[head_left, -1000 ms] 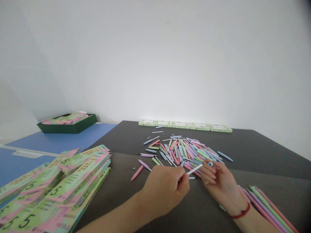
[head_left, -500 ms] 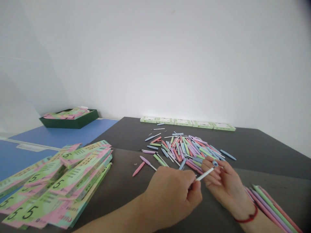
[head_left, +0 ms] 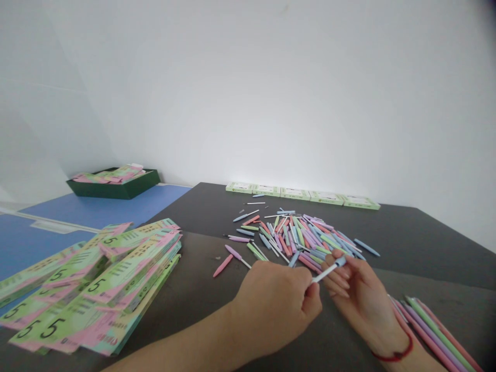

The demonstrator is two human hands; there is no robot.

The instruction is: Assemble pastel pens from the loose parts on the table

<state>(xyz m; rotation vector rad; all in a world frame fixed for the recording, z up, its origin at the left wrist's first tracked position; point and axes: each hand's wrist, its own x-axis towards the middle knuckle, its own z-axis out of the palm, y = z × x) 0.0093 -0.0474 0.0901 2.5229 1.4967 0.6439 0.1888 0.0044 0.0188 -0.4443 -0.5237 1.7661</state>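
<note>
My left hand (head_left: 277,305) is closed, pinching a thin white pen refill (head_left: 324,273) between thumb and finger. The refill slants up to the right, and its far end meets the opening of a light blue pen barrel (head_left: 340,261). My right hand (head_left: 362,297) pinches that barrel between thumb and forefinger, palm turned up, with the other fingers curled below. Most of the barrel is hidden by the fingers. Beyond both hands spreads a loose pile of pastel pen parts (head_left: 298,237), barrels and white refills in pink, green, purple and blue.
Stacked green-and-pink packs (head_left: 104,289) marked 5 cover the left front. A dark green tray (head_left: 116,190) of similar packs stands on the blue surface (head_left: 155,204). Several pale green boxes (head_left: 294,194) line the table's back. Long coloured pens (head_left: 437,330) lie at right front.
The refill's tip has moved from just beside the blue barrel's opening to its mouth, apparently entering it. The barrel has tilted toward the refill. The view has shifted slightly.
</note>
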